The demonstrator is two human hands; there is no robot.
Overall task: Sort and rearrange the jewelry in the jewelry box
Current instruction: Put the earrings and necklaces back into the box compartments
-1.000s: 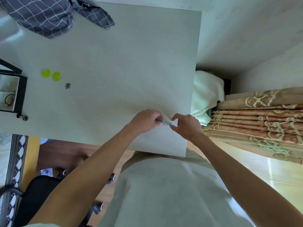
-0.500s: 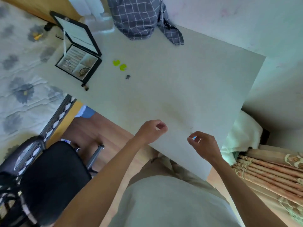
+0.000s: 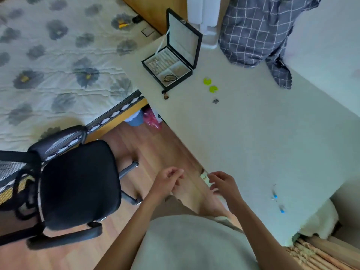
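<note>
no readable text, labels, brands or numbers anywhere in view

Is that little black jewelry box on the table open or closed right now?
Open. The jewelry box has its lid standing upright at the back, so the pale lined compartments show, with a dark looped piece lying in the front one.

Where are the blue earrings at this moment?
In the head view, the blue earrings lie on the white table near its near right corner, to the right of the right hand, far from the jewelry box.
</note>
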